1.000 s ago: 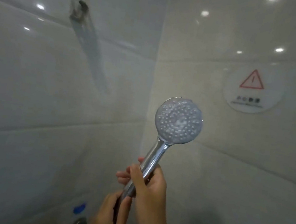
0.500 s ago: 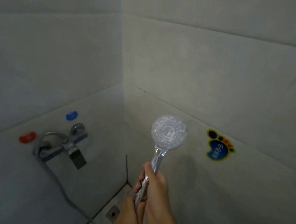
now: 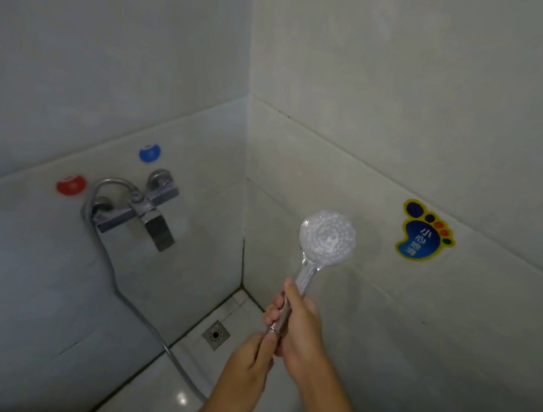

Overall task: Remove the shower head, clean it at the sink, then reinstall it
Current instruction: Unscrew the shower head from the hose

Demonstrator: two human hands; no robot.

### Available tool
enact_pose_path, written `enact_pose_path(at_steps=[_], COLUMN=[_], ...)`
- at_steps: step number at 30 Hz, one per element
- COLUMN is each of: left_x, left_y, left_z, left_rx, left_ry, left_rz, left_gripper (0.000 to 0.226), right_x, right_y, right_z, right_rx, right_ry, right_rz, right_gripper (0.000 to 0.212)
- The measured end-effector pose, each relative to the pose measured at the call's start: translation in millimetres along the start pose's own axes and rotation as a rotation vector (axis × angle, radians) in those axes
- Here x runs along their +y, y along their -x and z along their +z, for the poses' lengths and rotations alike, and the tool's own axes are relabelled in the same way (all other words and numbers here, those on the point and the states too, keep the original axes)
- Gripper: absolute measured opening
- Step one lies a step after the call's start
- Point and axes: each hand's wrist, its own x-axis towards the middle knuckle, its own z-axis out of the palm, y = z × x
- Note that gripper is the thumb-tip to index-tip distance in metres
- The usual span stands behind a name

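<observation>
Two hands are seen on one item, listed L to R.

Hose [image 3: 132, 305]: run from mixer tap [image 3: 138, 209] on L wall, down and across toward floor corner, passed behind L forearm; its end at the handle is hidden by the fingers.

L hand [image 3: 248, 361]: placed below the other, fingers and thumb curled and pinched at the very bottom of the handle, approx. where the hose nut should sit. Nut itself can't be made out.

R hand [image 3: 298, 330]: wrapped round the chrome handle mid-length, thumb laid up along the stem. Firm hold, nothing slack.

Shower head [image 3: 327, 239]: held upright in the corner of the stall, off any bracket, spray face turned to camera. Long axis is set near vertical, tilted slightly R at top; disc is found above and R of both grips.

Key relation: joint lies at the low end of the axis, directly under the R grip and inside the L pinch. L hand is nearer the joint; judged that twisting is to be done there while R steadies the body.

Step judged: unscrewing head from hose, early in task. Sink not in view.
</observation>
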Motion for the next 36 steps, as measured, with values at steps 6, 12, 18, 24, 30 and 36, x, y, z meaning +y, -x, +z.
enact_pose_path(at_steps=[6, 12, 18, 24, 30, 36], left_x=[-18.2, -5.6, -15.9, -13.3, -7.7, -10.0], left_y=[6.7, 9.0, 11.3, 8.0, 11.0, 14.0], left_z=[-4.0, -3.6, -8.8, -6.6, -8.2, -7.1], left_rx=[0.194, 0.074, 0.13, 0.18, 0.142, 0.206], left_ry=[-0.377, 0.045, -0.137, -0.12, -0.088, -0.131], left_rz=[0.222, 0.009, 0.218, 0.195, 0.144, 0.221], left_gripper=[0.01, 0.036, 0.008, 0.019, 0.015, 0.014], right_x=[10.6, 8.8, 11.5, 11.8, 13.3, 13.7], right_y=[-1.9, 4.6, 2.9, 1.2, 2.1, 1.4], right_z=[3.8, 3.3, 3.6, 2.2, 3.0, 5.0], right_rx=[0.059, 0.026, 0.078, 0.054, 0.057, 0.042], right_ry=[-0.068, 0.033, -0.052, -0.012, 0.016, -0.104], right_rz=[-0.088, -0.004, -0.105, -0.094, -0.074, -0.094], right_gripper=[0.028, 0.039, 0.029, 0.031, 0.032, 0.023])
